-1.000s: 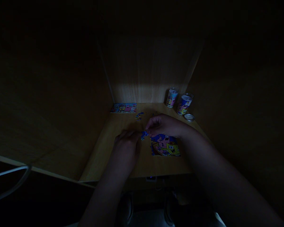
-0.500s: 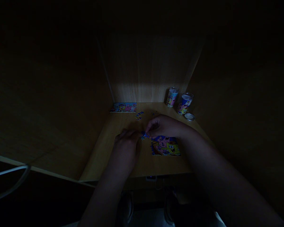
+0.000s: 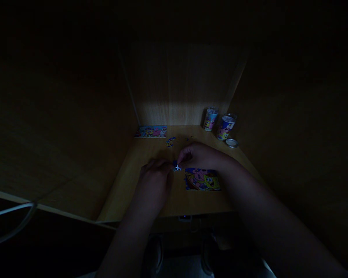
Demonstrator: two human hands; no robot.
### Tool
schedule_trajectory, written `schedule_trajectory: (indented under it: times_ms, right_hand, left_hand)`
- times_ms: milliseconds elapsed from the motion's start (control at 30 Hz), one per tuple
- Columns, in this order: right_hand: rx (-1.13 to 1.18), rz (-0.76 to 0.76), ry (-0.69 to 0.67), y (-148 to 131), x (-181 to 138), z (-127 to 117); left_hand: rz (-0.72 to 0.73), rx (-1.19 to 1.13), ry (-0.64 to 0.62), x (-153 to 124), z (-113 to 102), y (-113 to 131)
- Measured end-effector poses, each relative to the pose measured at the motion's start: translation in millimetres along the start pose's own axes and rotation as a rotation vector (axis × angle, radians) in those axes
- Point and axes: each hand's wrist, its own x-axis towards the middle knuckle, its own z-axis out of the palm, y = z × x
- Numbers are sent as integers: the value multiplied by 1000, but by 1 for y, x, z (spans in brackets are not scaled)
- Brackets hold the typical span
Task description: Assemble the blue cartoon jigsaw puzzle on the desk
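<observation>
Gently is how I'd handle the white piece (image 3: 178,167), which sits between the hands, just left of the near picture (image 3: 203,179) on the tabletop (image 3: 182,203), pale side showing. The right hand (image 3: 195,152) has its grip pinched on that piece between finger and thumb. Whether the left hand (image 3: 155,172) grips anything I cannot tell; its fingertips come close beside some blue pieces (image 3: 174,163).

To work it well, I judge, hold the piece by its edges, since its knobs look easy to bend; keep it low over the wood so a slip costs little; and let the left fingers steady the blue pieces without covering them. In such dim light, slow, small turns seem wisest.

As for numbers: two hands, one white piece in the grip, two pictures counting the far picture (image 3: 151,131), two cans, left can (image 3: 210,120) and right can (image 3: 226,128), and one lid (image 3: 231,143). The blue pieces and the loose pile (image 3: 169,143) are too small and dark to count.
</observation>
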Motion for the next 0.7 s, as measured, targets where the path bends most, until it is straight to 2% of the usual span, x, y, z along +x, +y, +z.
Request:
schedule_trajectory:
  times_ms: [433, 700]
  right_hand:
    - [-35, -80, -4, 2, 1, 1]
    - [-111, -69, -27, 3, 0, 2]
  left_hand:
    - [-1, 9, -14, 0, -2, 2]
    - [-5, 5, -12, 0, -2, 2]
